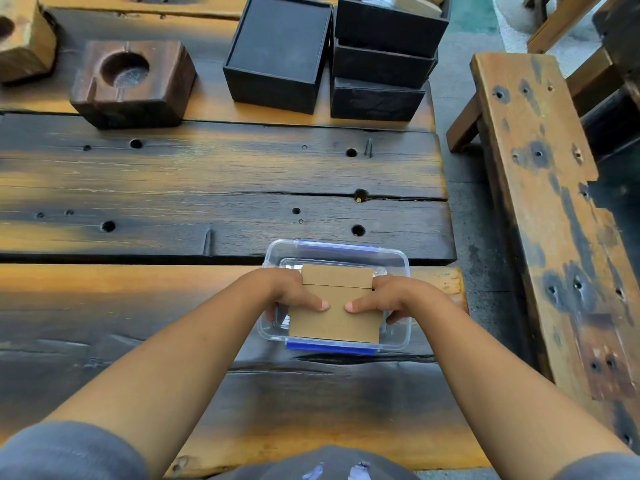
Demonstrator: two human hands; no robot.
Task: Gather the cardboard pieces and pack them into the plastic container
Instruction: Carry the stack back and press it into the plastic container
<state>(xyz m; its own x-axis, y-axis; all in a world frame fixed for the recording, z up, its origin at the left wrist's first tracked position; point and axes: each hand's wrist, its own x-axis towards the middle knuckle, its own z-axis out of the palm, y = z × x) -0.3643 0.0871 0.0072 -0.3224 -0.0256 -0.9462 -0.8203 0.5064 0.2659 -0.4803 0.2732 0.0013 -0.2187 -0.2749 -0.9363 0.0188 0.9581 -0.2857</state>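
A clear plastic container [398,258] with blue clips stands on the wooden table near its right end. Brown cardboard pieces [337,320] lie stacked in its opening; a second piece shows behind the front one. My left hand [294,294] grips the stack's left side and my right hand [384,296] grips its right side, both thumbs pressed on top. The container's floor is mostly hidden by the cardboard and my hands.
Black boxes [277,57] sit stacked at the back of the table, one holding more tan pieces [415,3]. Two wooden blocks with round hollows [131,81] rest at the back left. A wooden bench [540,188] stands to the right across a narrow gap.
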